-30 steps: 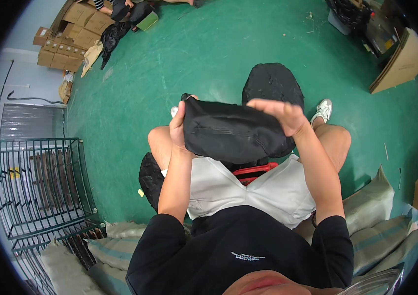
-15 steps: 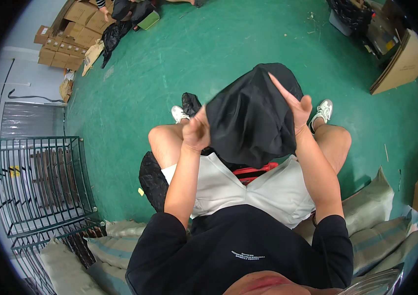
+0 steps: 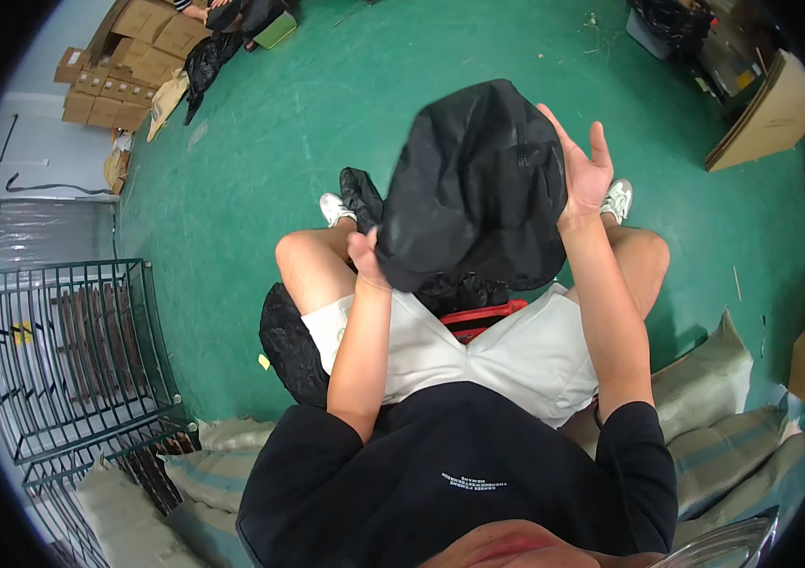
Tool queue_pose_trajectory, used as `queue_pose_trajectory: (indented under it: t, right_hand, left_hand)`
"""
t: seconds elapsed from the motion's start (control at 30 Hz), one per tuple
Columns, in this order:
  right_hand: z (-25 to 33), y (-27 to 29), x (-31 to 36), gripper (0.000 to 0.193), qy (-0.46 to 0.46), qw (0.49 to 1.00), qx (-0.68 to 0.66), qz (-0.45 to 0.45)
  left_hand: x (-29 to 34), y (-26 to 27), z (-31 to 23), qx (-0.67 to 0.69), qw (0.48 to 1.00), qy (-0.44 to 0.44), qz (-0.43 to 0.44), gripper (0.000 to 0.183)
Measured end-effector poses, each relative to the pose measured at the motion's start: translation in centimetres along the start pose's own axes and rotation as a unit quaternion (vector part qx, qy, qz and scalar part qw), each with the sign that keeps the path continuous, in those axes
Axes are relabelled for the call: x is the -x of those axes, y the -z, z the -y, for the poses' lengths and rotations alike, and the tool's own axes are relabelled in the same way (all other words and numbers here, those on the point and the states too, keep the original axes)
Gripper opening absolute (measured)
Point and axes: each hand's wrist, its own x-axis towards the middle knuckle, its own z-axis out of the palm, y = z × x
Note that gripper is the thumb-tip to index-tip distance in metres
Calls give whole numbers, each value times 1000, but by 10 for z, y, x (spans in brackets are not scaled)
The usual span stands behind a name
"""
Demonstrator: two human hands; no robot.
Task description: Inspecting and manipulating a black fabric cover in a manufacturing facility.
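Green floor (image 3: 232, 208) lies open ahead; one black cloth piece (image 3: 473, 189) between two hands: right hand (image 3: 586, 180) along its right edge, thumb apart; left hand (image 3: 369, 261) lower left, finger grip unclear

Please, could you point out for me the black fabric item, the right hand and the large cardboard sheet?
Black fabric item (image 3: 473, 189): head view, middle of its creased surface.
Right hand (image 3: 586, 182): head view, middle of the hand.
Large cardboard sheet (image 3: 773, 115): head view, its broad face.

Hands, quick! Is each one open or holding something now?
Left hand: at the black cloth, fingers hidden; can't tell if it's gripping.
Right hand: open, thumb spread, at the cloth's right edge.
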Motion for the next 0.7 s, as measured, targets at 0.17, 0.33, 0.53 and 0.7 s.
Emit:
queue_pose_trajectory:
  t: [0.17,0.33,0.53,0.7]
  right_hand:
    - [7,1,-5,84,43,991,107,-71]
    - [-11,24,-10,89,-41,964,177,-196]
    - [6,33,-23,78,-51,963,-23,263]
    - [-30,20,-3,73,-164,943,81,-279]
  left_hand:
    - [4,4,8,-47,992,5,-116,67]
    - [-2,8,-10,8,979,-42,-199,53]
    - [-12,37,-22,105,953,-158,-235,59]
    - [-27,27,-18,19,996,-77,-39,59]
